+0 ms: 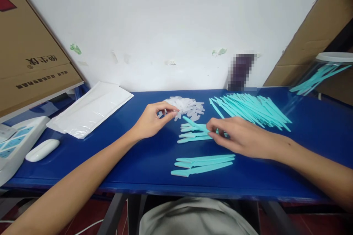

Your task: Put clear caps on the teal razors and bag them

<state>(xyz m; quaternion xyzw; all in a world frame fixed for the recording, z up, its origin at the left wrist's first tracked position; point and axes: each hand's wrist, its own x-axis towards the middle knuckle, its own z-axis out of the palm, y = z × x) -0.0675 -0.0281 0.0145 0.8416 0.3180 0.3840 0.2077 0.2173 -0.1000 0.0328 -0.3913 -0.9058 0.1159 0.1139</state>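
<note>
The right hand pinches a turquoise eyebrow razor nearside of the translucent cover pile. The left hand has thumb and forefinger together at the pile's edge; I cannot tell on what. A razor heap lies right of the pile.

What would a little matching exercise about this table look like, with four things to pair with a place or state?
Column one:
1. left hand
2. right hand
3. pale pieces
4. white oval object

Column two:
A. lying in a loose heap
B. near the left end of the blue table
C. fingertips in a grip on a turquoise tool
D. fingertips by the heap, whether holding anything is unclear

Right pairs: 1-D, 2-C, 3-A, 4-B.
</note>
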